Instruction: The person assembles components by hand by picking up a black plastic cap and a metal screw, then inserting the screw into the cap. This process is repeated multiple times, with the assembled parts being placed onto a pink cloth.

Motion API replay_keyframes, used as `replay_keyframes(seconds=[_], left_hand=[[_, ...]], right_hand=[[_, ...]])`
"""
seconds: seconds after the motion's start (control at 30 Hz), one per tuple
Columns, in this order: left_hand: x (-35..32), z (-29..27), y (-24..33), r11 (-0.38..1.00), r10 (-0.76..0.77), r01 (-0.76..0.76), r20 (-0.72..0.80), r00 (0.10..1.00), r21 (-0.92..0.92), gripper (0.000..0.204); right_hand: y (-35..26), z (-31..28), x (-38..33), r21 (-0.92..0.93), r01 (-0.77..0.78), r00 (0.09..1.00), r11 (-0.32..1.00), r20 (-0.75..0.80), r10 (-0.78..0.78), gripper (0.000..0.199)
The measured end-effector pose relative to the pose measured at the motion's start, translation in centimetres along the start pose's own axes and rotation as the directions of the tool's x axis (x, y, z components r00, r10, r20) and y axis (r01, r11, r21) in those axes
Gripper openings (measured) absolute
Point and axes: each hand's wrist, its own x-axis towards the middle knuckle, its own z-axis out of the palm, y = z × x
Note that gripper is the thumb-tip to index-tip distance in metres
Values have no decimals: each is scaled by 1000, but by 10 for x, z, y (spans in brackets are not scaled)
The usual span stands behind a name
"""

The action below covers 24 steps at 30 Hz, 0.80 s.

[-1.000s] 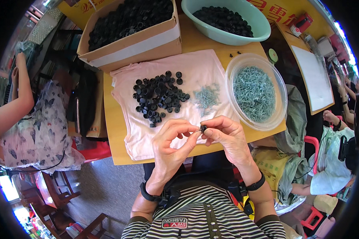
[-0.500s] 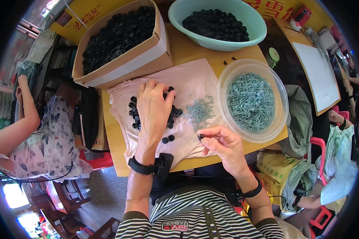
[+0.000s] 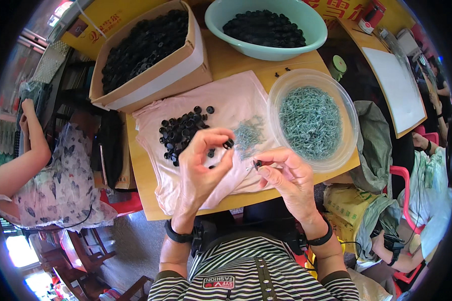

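Note:
Between the thumb and fingertips of my left hand (image 3: pixel 202 165) is a small round black cap (image 3: pixel 228 144). My right hand (image 3: pixel 292 181) pinches a small black piece (image 3: pixel 257 164) with a thin silver screw sticking out on its left. Both hands are above a pale pink cloth (image 3: pixel 231 90), close to each other but apart. A pile of black caps (image 3: pixel 178 131) lies on the cloth beyond my left hand, which hides part of it. A small heap of silver screws (image 3: pixel 248 133) lies on the cloth just beyond my fingertips.
A cardboard box (image 3: pixel 186 75) of black caps stands at the far left, a pale green basin (image 3: pixel 256 50) of black parts at the far middle. A clear round tub (image 3: pixel 354 128) full of screws sits right. People (image 3: pixel 65 175) sit at both sides.
My left hand has come from the cap pile toward my right hand, now with a black cap in its fingers. My right hand keeps its piece and has shifted slightly.

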Motion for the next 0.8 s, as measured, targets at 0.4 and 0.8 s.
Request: replay_keyframes(seconds=[0.4, 0.8], left_hand=[[-67, 0, 17, 923, -125, 82, -91, 988, -376, 32], [-82, -3, 22, 872, -89, 27, -105, 991, -489, 27]], right_hand=[[-3, 30, -20, -112, 84, 992, 990, 101, -73, 20], [0, 28, -23, 176, -136, 987, 975, 110, 117, 22]])
